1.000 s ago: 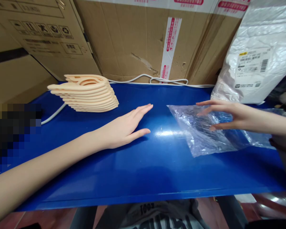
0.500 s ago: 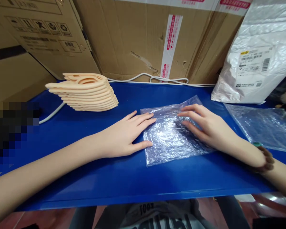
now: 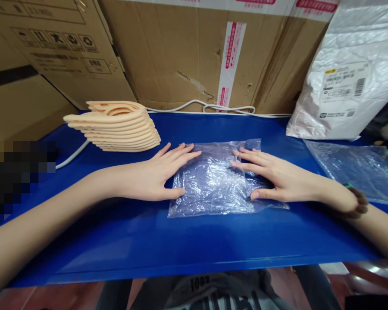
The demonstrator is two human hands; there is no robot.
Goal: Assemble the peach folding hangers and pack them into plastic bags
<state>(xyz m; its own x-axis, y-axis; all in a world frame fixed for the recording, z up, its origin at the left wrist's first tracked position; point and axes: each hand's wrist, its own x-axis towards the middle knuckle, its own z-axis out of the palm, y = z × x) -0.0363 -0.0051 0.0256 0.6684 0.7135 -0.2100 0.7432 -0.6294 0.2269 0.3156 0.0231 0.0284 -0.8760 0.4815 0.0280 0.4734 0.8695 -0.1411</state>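
A crinkled clear plastic bag (image 3: 213, 181) lies flat on the blue table in front of me. My left hand (image 3: 163, 172) rests over its left edge, fingers spread and thumb apart. Over the bag's right part lies my right hand (image 3: 274, 174), palm down with the fingers stretched out. Neither hand grips anything. Behind my left hand stands a neat stack of folded cream-coloured pieces (image 3: 116, 127), soft-looking and looped at the fold; their exact kind I cannot tell.
Cardboard boxes (image 3: 181, 56) wall off the back of the blue table (image 3: 187, 245). A white cable (image 3: 181, 106) runs along their foot. At the right, a white mailing bag (image 3: 345, 77) with a label leans upright, and more clear plastic (image 3: 362, 170) lies before it.
The clear bag has shifted left and lies straighter. My left hand has moved left and slightly back with its edge; my right hand has flattened, its fingers spreading over the bag.
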